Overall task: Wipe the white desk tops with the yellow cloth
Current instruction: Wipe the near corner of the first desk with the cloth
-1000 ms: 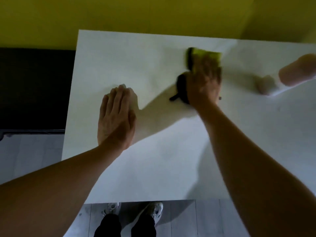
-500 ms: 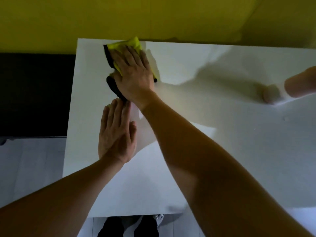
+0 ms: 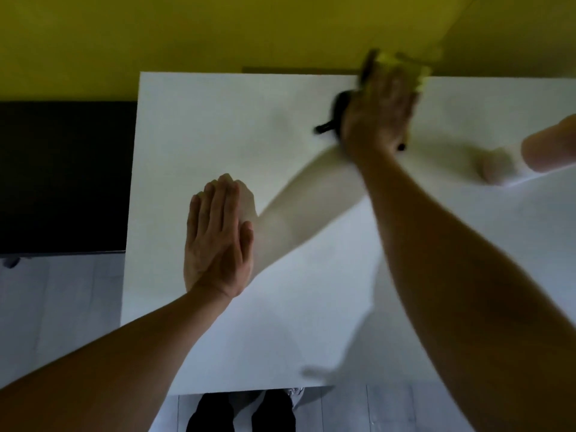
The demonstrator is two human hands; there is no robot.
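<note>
Wiping along the desk top's [image 3: 280, 322] far edge with right hand [image 3: 378, 115] pressing the blurred yellow cloth [image 3: 402, 62] flat, grip on it unclear, left hand [image 3: 218, 238] spread flat near left edge, likely bracing.

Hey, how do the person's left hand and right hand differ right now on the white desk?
The left hand lies flat with straight fingers, bare palm on the white desk top; the right hand presses down on the yellow cloth with a black edge. The left hand looks sharp, near the desk's middle; the right hand is motion-blurred at the far edge by the yellow wall. Both rest palm-down on the desk.
</note>
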